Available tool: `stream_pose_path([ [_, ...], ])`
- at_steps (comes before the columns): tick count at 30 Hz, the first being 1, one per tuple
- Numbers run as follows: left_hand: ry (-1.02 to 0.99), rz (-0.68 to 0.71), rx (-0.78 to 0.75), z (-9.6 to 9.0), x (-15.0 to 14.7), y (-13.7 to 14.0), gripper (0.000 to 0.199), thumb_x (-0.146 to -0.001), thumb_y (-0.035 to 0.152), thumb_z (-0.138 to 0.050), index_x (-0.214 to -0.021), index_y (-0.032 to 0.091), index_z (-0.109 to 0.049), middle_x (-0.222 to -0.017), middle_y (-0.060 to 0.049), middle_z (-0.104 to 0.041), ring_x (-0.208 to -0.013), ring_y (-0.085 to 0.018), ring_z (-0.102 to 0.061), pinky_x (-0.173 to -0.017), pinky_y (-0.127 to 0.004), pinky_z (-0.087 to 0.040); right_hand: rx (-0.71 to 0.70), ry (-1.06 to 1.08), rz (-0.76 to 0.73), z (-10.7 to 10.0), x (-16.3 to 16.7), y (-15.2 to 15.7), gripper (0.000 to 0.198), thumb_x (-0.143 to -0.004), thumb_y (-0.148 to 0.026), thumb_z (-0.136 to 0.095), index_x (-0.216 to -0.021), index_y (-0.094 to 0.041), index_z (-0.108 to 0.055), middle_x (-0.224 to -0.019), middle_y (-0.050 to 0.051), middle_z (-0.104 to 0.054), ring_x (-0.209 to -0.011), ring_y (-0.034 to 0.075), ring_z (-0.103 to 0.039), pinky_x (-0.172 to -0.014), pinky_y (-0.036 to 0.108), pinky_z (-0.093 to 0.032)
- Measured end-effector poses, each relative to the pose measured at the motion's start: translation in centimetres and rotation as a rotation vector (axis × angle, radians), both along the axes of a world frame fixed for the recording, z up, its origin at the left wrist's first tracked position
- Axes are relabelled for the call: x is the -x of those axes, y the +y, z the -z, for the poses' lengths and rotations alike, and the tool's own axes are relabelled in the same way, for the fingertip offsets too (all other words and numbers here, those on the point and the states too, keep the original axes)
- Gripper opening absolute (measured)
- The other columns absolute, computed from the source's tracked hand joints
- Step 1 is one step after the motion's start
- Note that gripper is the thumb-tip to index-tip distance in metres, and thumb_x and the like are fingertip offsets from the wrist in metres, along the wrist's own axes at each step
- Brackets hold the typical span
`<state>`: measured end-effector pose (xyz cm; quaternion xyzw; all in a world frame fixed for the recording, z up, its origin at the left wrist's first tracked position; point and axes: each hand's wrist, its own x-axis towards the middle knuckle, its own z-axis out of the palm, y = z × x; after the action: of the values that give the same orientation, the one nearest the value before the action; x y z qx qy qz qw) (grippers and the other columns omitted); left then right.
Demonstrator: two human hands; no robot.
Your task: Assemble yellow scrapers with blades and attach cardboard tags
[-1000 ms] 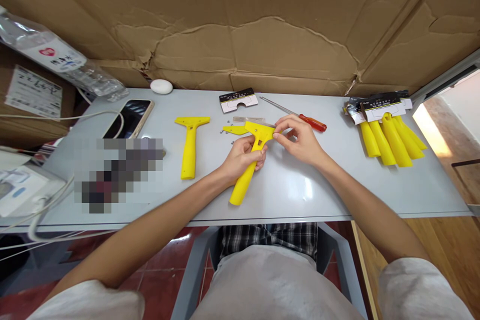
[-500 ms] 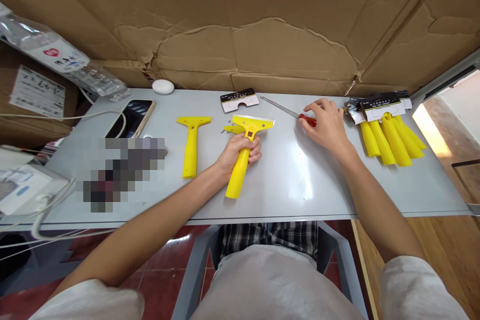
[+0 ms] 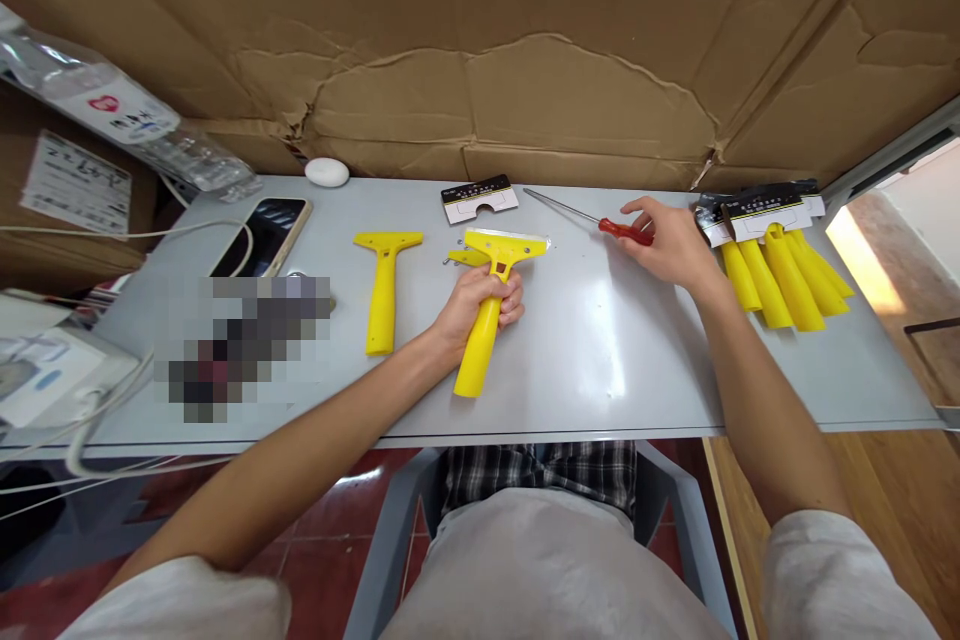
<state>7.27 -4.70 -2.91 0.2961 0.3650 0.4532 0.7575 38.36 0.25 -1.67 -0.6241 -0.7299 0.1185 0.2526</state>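
Note:
My left hand is wrapped round the neck of a yellow scraper, blade end pointing away from me. Beside its head, a small yellow plate with screws lies partly hidden by the hand. My right hand has its fingers curled round the end of the red handle of a screwdriver, whose metal shaft points left. A second yellow scraper lies on the table to the left of my left hand.
Several yellow scraper handles with black-and-white cards lie at the right. A loose card rests at the back. A phone, cables, a white oval object and a plastic bottle are on the left. Cardboard stands behind the table.
My right hand has shifted right along the screwdriver, towards the handle's end, so more of the red handle shows. The screwdriver has moved slightly; my left hand and its scraper hardly at all.

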Motion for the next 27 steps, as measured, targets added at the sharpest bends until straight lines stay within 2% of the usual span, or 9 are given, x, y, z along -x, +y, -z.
stream_pose_path([
  [4,0.003,0.015,-0.011,0.1,0.1,0.0,0.03,-0.059,0.012,-0.076,-0.078,0.018,-0.053,-0.071,0.004,-0.05,-0.055,-0.006,-0.042,-0.045,-0.018,-0.035,-0.267,0.426,0.019,-0.5,-0.8,1.0,0.031,-0.088,-0.047,-0.08,-0.108,-0.026,-0.07,-0.097,0.004,-0.074,-0.082,0.022,-0.071,-0.077,0.041,-0.061],
  [7,0.012,0.006,-0.013,0.1,0.1,0.0,0.03,-0.059,0.012,-0.075,-0.079,0.019,-0.053,-0.072,0.004,-0.051,-0.056,-0.006,-0.043,-0.045,-0.019,-0.035,-0.48,0.694,0.008,-1.4,-1.6,1.6,0.04,-0.086,-0.057,-0.084,-0.108,-0.032,-0.063,-0.108,0.005,-0.066,-0.085,0.02,-0.068,-0.065,0.038,-0.06],
  [9,0.024,-0.013,-0.006,0.1,0.0,0.0,0.031,-0.06,0.012,-0.075,-0.079,0.019,-0.051,-0.074,0.004,-0.052,-0.056,-0.005,-0.043,-0.046,-0.019,-0.036,-0.562,0.841,-0.019,-2.0,-2.1,1.7,0.048,-0.083,-0.058,-0.086,-0.113,-0.035,-0.057,-0.111,0.005,-0.061,-0.084,0.019,-0.067,-0.061,0.036,-0.057],
  [13,0.046,-0.037,0.007,0.0,-0.2,-0.1,0.032,-0.062,0.012,-0.076,-0.079,0.019,-0.051,-0.076,0.003,-0.052,-0.057,-0.005,-0.044,-0.047,-0.019,-0.036,-0.518,1.019,-0.033,-2.9,-2.5,1.5,0.052,-0.079,-0.053,-0.082,-0.113,-0.037,-0.048,-0.107,0.001,-0.059,-0.079,0.018,-0.068,-0.057,0.034,-0.052],
  [21,0.065,-0.032,-0.006,0.2,-0.2,-0.1,0.03,-0.062,0.013,-0.077,-0.078,0.018,-0.053,-0.076,0.003,-0.054,-0.056,-0.005,-0.046,-0.047,-0.02,-0.036,-0.471,1.079,-0.153,-3.1,-1.4,0.9,0.042,-0.075,-0.036,-0.076,-0.108,-0.034,-0.051,-0.094,-0.003,-0.06,-0.062,0.015,-0.059,-0.062,0.041,-0.058],
  [27,0.073,-0.011,-0.028,0.5,-0.2,-0.1,0.029,-0.061,0.014,-0.075,-0.077,0.019,-0.052,-0.074,0.003,-0.053,-0.055,-0.006,-0.044,-0.047,-0.021,-0.036,-0.46,1.067,-0.115,-3.0,-1.5,1.0,0.045,-0.072,-0.04,-0.077,-0.106,-0.035,-0.047,-0.094,-0.004,-0.058,-0.061,0.014,-0.059,-0.059,0.039,-0.056],
])
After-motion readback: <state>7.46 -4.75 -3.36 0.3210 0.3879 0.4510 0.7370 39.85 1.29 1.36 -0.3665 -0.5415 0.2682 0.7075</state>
